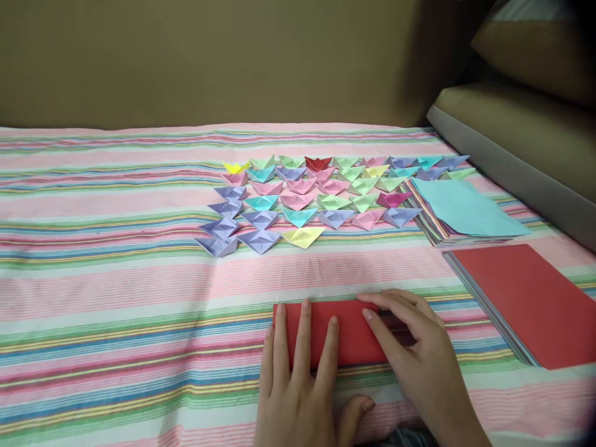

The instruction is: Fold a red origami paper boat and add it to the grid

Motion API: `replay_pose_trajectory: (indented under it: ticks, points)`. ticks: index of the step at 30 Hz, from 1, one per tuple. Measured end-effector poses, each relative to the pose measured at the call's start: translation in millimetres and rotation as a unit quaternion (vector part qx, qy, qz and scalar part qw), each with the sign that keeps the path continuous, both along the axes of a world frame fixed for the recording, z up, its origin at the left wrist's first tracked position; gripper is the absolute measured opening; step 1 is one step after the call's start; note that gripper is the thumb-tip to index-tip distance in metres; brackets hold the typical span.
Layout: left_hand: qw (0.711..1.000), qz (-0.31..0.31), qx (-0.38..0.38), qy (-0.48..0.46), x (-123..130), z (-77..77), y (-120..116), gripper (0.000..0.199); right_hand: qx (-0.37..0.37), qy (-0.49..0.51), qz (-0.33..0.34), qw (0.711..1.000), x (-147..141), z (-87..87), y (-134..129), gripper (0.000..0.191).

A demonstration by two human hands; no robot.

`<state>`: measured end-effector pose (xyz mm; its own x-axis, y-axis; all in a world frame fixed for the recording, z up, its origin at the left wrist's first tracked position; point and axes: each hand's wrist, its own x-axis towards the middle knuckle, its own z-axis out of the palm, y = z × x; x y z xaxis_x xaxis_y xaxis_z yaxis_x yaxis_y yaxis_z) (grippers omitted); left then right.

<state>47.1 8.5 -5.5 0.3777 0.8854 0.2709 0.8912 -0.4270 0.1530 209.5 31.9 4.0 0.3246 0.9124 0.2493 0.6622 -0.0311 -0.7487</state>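
Observation:
A red sheet of paper (pixel 354 338), folded to a rectangle, lies flat on the striped cloth in front of me. My left hand (pixel 302 379) rests on its left part with the fingers spread and the thumb off to the side. At the upper right corner of the paper, my right hand (pixel 414 341) pinches the edge between thumb and forefinger; its other fingers curl behind. Beyond the paper stand several rows of small folded paper boats, among them a yellow boat (pixel 303 237), a lilac boat (pixel 259 239) and a red boat (pixel 318 163).
To the right lies a stack of paper with a red sheet on top (pixel 526 298). Behind it is another stack topped by light blue paper (pixel 470 205). The striped cloth (pixel 116 298) has some creases. A brown backrest (pixel 209 62) and a cushion (pixel 521 130) border the area.

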Motion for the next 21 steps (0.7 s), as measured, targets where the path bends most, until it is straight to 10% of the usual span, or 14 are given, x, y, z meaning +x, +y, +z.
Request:
replay_pose_trajectory:
  ticks: [15,21]
  points:
    - [0.997,-0.05,0.045,0.043,-10.6,3.5,5.8,0.076,0.024,-0.019,-0.052,0.998,-3.4,3.5,1.0,0.034]
    - [0.998,-0.033,0.048,0.021,-4.8,7.9,5.7,0.066,0.09,-0.185,0.169,0.964,-7.1,12.4,-22.7,0.024]
